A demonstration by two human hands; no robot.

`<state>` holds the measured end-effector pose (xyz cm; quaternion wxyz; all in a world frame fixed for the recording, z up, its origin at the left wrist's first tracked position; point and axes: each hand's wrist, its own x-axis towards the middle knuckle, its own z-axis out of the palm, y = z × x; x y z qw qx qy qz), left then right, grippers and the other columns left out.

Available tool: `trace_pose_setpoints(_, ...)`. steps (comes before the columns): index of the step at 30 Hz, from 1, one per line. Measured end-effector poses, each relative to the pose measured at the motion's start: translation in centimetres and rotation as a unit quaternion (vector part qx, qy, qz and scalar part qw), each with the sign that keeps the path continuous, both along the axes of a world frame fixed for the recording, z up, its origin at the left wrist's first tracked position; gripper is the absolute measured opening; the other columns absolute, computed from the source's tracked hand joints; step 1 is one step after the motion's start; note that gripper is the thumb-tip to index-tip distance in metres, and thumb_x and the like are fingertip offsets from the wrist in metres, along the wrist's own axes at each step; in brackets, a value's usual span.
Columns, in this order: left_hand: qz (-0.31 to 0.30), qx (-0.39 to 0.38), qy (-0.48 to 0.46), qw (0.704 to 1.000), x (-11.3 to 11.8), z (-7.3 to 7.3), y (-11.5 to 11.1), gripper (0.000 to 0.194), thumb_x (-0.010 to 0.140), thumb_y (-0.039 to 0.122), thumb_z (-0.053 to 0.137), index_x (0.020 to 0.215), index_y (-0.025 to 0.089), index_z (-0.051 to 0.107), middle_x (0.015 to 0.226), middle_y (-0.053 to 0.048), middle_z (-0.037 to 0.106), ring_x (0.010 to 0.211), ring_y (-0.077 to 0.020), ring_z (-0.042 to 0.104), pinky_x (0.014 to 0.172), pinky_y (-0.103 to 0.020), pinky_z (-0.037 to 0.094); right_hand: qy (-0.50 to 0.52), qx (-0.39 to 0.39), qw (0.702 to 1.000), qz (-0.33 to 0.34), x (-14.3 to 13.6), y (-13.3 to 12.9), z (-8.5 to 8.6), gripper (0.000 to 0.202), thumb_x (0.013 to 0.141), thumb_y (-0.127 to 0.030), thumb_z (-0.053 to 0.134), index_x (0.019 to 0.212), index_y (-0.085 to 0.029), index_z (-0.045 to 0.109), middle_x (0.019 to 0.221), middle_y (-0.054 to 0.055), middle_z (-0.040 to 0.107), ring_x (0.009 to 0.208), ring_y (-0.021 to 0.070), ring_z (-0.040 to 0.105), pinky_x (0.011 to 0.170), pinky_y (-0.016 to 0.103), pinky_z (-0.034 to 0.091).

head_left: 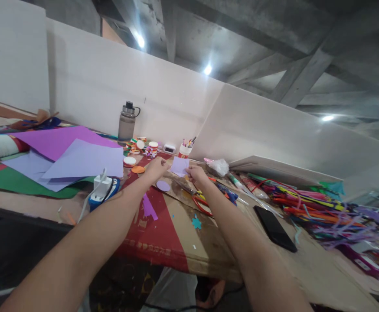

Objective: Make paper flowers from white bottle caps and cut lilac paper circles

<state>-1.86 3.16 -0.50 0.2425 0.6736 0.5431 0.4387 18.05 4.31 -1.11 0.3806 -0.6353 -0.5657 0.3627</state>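
A small light purple sheet [179, 166] is between my two hands, above the table. My right hand [196, 173] pinches its right edge. My left hand [158, 167] is a little to the left of the sheet with its fingers curled; whether something is in them is too small to tell. Below the hands lie a light purple disc [162, 186], purple strips [149, 208] and a blue-green star [196, 222]. Scissors with red handles [202, 205] rest near my right wrist. An orange disc [138, 169] lies beside my left hand.
Large purple sheets [88, 160] and a white charger [101, 186] are on the left. A bottle [126, 123], small tubs [153, 146] and a pen cup [184, 150] stand at the back. A black phone [275, 227] and colourful pipe cleaners [326, 208] lie right.
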Motion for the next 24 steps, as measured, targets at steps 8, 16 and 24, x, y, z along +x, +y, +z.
trace_pose_setpoints(8, -0.214, -0.203, -0.363, 0.884, 1.9, 0.2, -1.4, 0.03, 0.065, 0.032, 0.08, 0.085, 0.014, 0.067, 0.083, -0.008, 0.07, 0.068, -0.015, 0.063, 0.057, -0.025, 0.051, 0.048, 0.061, 0.995, 0.066, -1.3, -3.9, 1.5, 0.02, 0.077, -0.035, 0.061, 0.086, -0.018, 0.059, 0.06, -0.006, 0.046, 0.046, 0.0062, 0.038, 0.042, 0.017, 0.032)
trace_pose_setpoints(16, -0.088, -0.159, -0.469, 0.864, 1.6, 1.4, -1.2, 0.022, 0.067, 0.014, 0.073, 0.087, 0.015, 0.066, 0.082, -0.005, 0.071, 0.067, -0.0126, 0.065, 0.052, -0.019, 0.05, -0.103, 0.113, 0.986, 0.06, 1.6, -6.8, 2.3, 0.02, 0.084, -0.036, 0.053, 0.089, -0.017, 0.06, 0.069, -0.002, 0.055, 0.058, 0.0103, 0.048, 0.057, 0.023, 0.04)
trace_pose_setpoints(24, -0.036, -0.134, -0.541, 0.83, 1.0, 2.3, -1.4, 0.027, 0.059, 0.006, 0.072, 0.081, 0.017, 0.062, 0.076, -0.001, 0.069, 0.061, -0.012, 0.062, 0.049, -0.021, 0.051, -0.486, 0.008, 0.866, 0.117, 5.5, -13.4, 2.4, 0.027, 0.083, -0.028, 0.061, 0.105, -0.014, 0.067, 0.101, 0.017, 0.069, 0.091, 0.0261, 0.063, 0.079, 0.032, 0.045)
